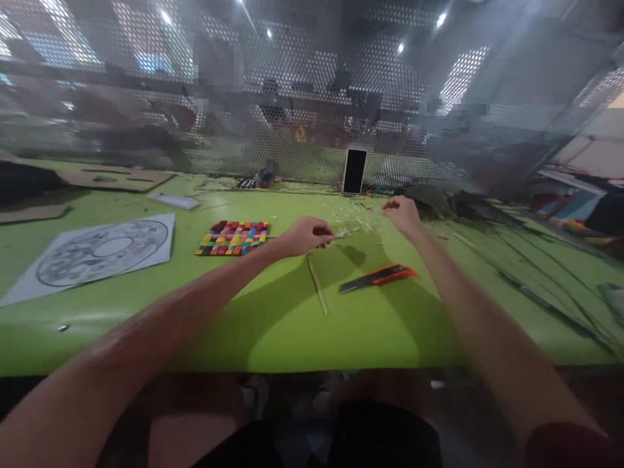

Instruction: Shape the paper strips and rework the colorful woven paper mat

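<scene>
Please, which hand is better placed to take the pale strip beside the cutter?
Probably the left hand: it is near the far end of the pale strip; the right hand is farther off, beyond the cutter.

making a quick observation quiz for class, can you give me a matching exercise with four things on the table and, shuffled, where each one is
Things
1. orange-and-black utility knife
2. multicoloured checkered rectangle
3. white paper sheet with a circular drawing
4. white-edged, phone-like slab with a black face

Places
A. lying farthest left of the four
B. upright by the grey perforated panel
C. lying just right of the thin pale stick
D. lying just left of the left hand

Pairs: 1-C, 2-D, 3-A, 4-B
</scene>
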Tool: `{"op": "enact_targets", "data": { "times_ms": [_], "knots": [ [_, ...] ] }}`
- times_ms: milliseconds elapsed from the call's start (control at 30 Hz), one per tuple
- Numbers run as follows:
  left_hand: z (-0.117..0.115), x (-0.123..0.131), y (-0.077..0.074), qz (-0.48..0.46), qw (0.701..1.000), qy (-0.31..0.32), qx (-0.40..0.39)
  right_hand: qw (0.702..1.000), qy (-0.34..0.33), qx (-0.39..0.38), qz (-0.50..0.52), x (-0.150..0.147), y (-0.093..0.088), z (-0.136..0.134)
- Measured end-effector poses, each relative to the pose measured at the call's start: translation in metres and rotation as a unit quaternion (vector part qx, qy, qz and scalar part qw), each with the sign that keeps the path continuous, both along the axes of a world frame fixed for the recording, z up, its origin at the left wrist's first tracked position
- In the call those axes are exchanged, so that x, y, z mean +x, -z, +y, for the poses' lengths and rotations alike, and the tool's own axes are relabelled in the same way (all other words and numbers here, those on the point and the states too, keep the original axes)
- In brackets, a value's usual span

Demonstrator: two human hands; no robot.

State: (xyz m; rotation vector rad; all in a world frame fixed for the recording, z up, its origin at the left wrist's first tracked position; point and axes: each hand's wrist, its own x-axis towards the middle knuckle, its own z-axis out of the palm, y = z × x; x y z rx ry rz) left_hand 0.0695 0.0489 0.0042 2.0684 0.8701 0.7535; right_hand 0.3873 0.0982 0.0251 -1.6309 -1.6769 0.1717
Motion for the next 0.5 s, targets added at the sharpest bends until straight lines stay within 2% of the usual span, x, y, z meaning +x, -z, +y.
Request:
{"op": "enact_targets", "data": {
  "times_ms": [100,200,267,333,400,500],
  "knots": [
    [0.001,0.005,0.000,0.011,1.000,0.008,0.010,0.999,-0.020,0.044,0.010,-0.005,0.008,-0.008],
    [0.003,0.011,0.000,0.012,1.000,0.006,0.021,0.990,-0.117,0.066,0.030,-0.030,0.007,-0.023],
    [0.006,0.015,0.000,0.014,0.999,0.000,0.044,0.975,-0.220,0.020,0.025,-0.053,0.006,-0.033],
    [0.008,0.016,0.001,0.021,0.996,-0.023,0.083,0.958,-0.285,-0.020,-0.006,-0.076,0.008,-0.042],
    [0.010,0.015,0.005,0.031,0.991,-0.054,0.117,0.954,-0.295,-0.035,-0.034,-0.092,0.014,-0.049],
    [0.011,0.007,0.013,0.033,0.989,-0.082,0.120,0.961,-0.271,-0.006,-0.057,-0.102,0.023,-0.056]
  ]
}}
